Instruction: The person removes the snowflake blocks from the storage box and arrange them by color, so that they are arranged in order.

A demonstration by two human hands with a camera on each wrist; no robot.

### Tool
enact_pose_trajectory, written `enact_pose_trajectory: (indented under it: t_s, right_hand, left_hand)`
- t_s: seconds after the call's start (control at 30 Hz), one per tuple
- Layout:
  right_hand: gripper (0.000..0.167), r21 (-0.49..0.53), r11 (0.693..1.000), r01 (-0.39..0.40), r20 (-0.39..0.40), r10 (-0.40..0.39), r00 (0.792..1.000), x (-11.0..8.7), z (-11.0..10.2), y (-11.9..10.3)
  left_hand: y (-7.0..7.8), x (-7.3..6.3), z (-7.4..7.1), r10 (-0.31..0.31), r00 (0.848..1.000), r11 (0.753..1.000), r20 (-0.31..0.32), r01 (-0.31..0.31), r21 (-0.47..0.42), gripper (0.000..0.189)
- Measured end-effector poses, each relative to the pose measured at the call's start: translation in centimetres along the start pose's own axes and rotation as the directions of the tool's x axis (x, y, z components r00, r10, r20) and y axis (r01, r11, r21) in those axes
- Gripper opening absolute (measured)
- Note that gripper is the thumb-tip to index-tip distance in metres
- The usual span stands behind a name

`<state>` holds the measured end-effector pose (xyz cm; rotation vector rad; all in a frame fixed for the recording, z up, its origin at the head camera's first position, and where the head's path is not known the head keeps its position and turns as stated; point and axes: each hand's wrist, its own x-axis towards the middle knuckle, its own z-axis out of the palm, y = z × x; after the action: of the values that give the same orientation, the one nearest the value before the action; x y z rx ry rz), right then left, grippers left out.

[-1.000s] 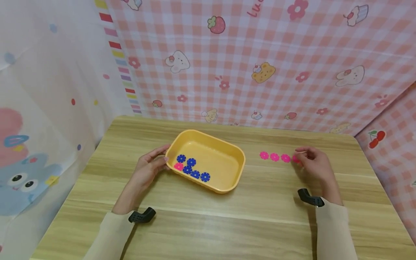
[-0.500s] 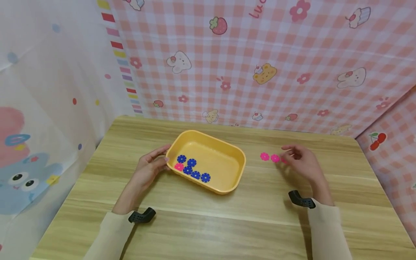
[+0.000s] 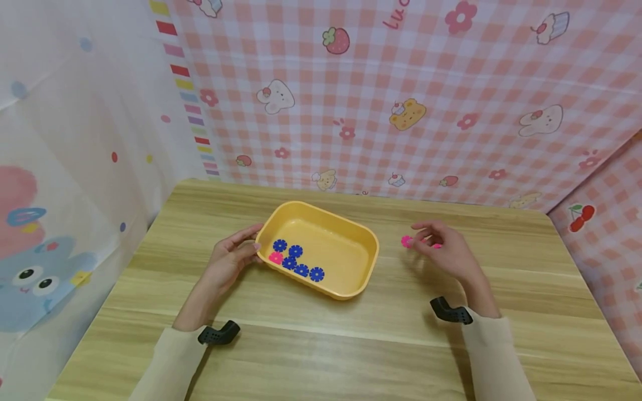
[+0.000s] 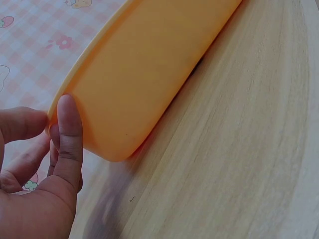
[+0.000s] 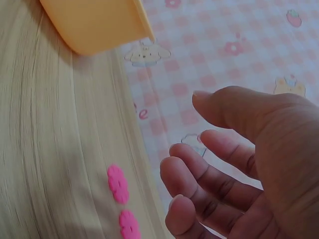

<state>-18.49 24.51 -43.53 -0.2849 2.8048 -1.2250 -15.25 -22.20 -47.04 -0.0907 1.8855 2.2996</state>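
My left hand (image 3: 228,259) holds the left end of a yellow plastic tray (image 3: 341,253), its fingers and thumb at the rim. The left wrist view shows the thumb (image 4: 70,124) against the tray's outer wall. Several blue notched snowflake discs (image 3: 316,274) and one pink disc (image 3: 276,257) lie in the tray's near-left part. To the right of the tray, my right hand (image 3: 446,250) hovers over a row of pink snowflake discs (image 3: 405,241), partly hiding them. In the right wrist view its fingers are loosely bent, thumb apart, with nothing between them; two pink discs (image 5: 118,184) lie on the table.
The wooden table (image 3: 321,356) carries the tray and discs. A pink checked cloth (image 3: 311,133) hangs along its back edge, and a white patterned cloth (image 3: 75,128) hangs on the left. Black wrist camera mounts (image 3: 219,333) sit at both cuffs.
My right hand has moved left along the row of pink discs, which stay in place; the discs it covers have changed. The left hand and tray have not moved.
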Motion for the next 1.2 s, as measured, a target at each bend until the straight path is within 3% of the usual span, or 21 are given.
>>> enact_pose_trajectory:
  t_s: [0.8, 1.2]
  right_hand:
    - [0.05, 0.102, 0.988, 0.112, 0.066, -0.119, 0.991, 0.1, 3.1, -4.2]
    - [0.057, 0.175, 0.962, 0.209, 0.118, -0.232, 0.966, 1.0, 4.3, -7.4]
  left_hand:
    - [0.1, -0.2, -0.1, -0.005, 1.0, 1.0, -0.008, 0.005, 0.003, 0.054]
    - [0.1, 0.0, 0.0, -0.01, 1.0, 1.0, 0.004, 0.01, 0.016, 0.053]
